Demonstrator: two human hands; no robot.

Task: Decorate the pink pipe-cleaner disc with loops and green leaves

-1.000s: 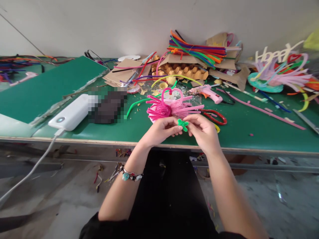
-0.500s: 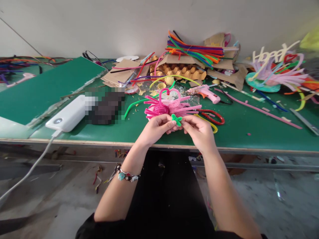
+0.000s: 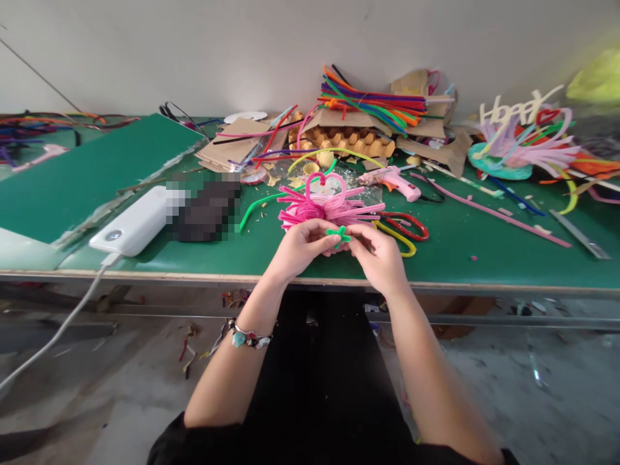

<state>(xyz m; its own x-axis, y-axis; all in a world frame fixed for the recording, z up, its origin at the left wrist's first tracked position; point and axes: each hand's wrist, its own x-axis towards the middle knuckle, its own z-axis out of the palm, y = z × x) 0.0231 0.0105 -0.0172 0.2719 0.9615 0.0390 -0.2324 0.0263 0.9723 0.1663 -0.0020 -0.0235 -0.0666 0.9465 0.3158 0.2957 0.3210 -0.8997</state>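
Green pipe-cleaner piece, already bent into small loops, pinched between left hand and right hand; seemingly not yet joined to pink pipe-cleaner bundle just beyond.

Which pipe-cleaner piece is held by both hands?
The small green twisted pipe-cleaner piece, pinched between left hand and right hand; the pink pipe-cleaner bundle lies on the green table.

power bank | pink glue gun | red scissors | pipe-cleaner bundle
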